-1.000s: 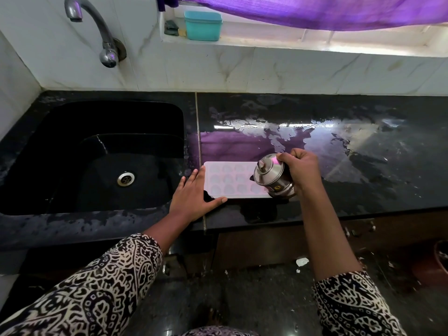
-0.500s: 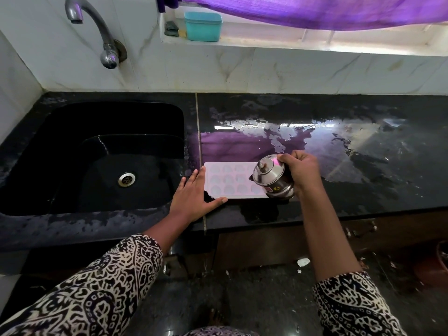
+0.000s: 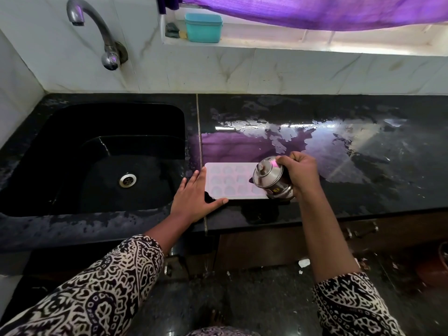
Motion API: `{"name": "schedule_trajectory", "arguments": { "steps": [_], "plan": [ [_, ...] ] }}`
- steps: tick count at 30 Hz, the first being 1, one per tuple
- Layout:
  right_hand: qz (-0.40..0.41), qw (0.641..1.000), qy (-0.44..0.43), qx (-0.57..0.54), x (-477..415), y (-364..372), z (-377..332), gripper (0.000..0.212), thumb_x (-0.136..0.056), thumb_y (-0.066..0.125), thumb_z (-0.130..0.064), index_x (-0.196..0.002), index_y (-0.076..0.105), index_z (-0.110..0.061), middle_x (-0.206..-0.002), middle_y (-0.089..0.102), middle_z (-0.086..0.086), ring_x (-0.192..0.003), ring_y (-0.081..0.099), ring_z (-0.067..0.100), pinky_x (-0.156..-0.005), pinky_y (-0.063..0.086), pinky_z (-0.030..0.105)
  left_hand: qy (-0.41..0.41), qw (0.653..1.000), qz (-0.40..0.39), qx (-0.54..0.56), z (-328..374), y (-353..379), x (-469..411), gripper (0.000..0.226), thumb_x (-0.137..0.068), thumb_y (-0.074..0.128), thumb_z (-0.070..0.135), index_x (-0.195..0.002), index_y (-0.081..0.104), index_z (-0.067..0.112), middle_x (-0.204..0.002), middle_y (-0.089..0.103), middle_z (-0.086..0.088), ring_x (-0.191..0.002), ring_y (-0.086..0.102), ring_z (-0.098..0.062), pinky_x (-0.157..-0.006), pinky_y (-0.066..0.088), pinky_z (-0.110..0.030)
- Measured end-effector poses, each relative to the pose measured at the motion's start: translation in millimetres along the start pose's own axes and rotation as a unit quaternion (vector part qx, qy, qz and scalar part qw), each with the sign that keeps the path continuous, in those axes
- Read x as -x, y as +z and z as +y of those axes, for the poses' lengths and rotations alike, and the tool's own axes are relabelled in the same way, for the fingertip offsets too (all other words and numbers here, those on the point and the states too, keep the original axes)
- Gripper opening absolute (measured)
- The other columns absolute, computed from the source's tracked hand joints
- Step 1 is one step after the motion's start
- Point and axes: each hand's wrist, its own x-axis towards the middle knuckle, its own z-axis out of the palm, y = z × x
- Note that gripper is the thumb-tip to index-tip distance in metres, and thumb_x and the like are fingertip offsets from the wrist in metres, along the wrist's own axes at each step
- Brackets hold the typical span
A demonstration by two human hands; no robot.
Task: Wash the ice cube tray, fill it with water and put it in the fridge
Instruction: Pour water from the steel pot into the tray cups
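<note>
- The right hand [image 3: 299, 174] is closed around a small steel pot [image 3: 271, 178], which is tipped on its side with its knobbed lid end turned toward the left, over the right end of the ice cube tray [image 3: 230, 180].
- The left hand [image 3: 194, 197] is laid flat and open, fingers spread, against the tray's near left corner; the thumb is stretched along the tray's front edge and nothing is gripped.
- The tray, pale and rectangular with rows of rounded cells, is set flat on the black counter [image 3: 339, 195], just right of the seam beside the sink. Whether water is in the cells cannot be told.
- The counter surface is seen to be wet, with a purple reflection behind the tray.
- A black sink [image 3: 72, 209] with a round metal drain [image 3: 127, 179] is sunk into the counter on the left.
- A curved metal tap [image 3: 97, 30] is mounted on the white tiled wall above the sink.
- A teal box [image 3: 203, 27] is placed on the window ledge, below a purple curtain [image 3: 315, 10].
- Both forearms are covered above the wrist by black-and-white patterned sleeves [image 3: 101, 292].
</note>
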Motion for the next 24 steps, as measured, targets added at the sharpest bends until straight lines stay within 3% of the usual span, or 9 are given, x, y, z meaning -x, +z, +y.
{"name": "schedule_trajectory", "arguments": {
  "steps": [3, 8, 16, 24],
  "plan": [
    [0.001, 0.995, 0.047, -0.088, -2.8, -8.4, 2.3, 0.04, -0.078, 0.068, -0.008, -0.053, 0.04, -0.02, -0.043, 0.048, -0.01, -0.042, 0.046, 0.005, -0.049, 0.042, 0.021, -0.002, 1.0, -0.001, -0.001, -0.4, -0.2, 0.1, 0.122, -0.067, 0.025, 0.094, -0.157, 0.001, 0.015, -0.164, 0.017, -0.004, -0.151, 0.011, -0.015, -0.123, 0.008, -0.041],
    [0.011, 0.987, 0.069, -0.145, -4.3, -23.4, 8.3, 0.037, -0.079, 0.068, -0.006, -0.057, 0.041, -0.018, -0.042, 0.05, -0.011, -0.04, 0.051, 0.003, -0.043, 0.044, 0.016, -0.001, 1.0, 0.002, 0.0, -0.4, 0.2, 0.4, 0.123, -0.065, 0.021, 0.095, -0.157, 0.001, 0.015, -0.164, 0.018, -0.004, -0.151, 0.012, -0.016, -0.123, 0.007, -0.04],
    [0.03, 0.996, 0.03, -0.074, -2.1, -32.7, 6.7, 0.036, -0.08, 0.068, -0.011, -0.056, 0.042, -0.02, -0.041, 0.051, -0.013, -0.038, 0.049, -0.002, -0.041, 0.041, 0.015, 0.001, 1.0, 0.009, 0.004, 0.2, 0.1, 1.3, 0.12, -0.07, 0.03, 0.091, -0.157, 0.003, 0.014, -0.163, 0.019, -0.004, -0.151, 0.012, -0.016, -0.122, 0.008, -0.04],
    [0.043, 0.999, 0.007, -0.008, 0.6, -29.8, 0.5, 0.032, -0.081, 0.068, -0.013, -0.057, 0.047, -0.02, -0.056, 0.056, -0.004, -0.045, 0.053, 0.004, -0.048, 0.046, 0.022, 0.0, 1.0, 0.007, 0.001, 0.8, -0.2, 1.1, 0.117, -0.073, 0.035, 0.089, -0.157, 0.003, 0.014, -0.163, 0.02, -0.004, -0.151, 0.012, -0.016, -0.122, 0.008, -0.041]
  ]
}}
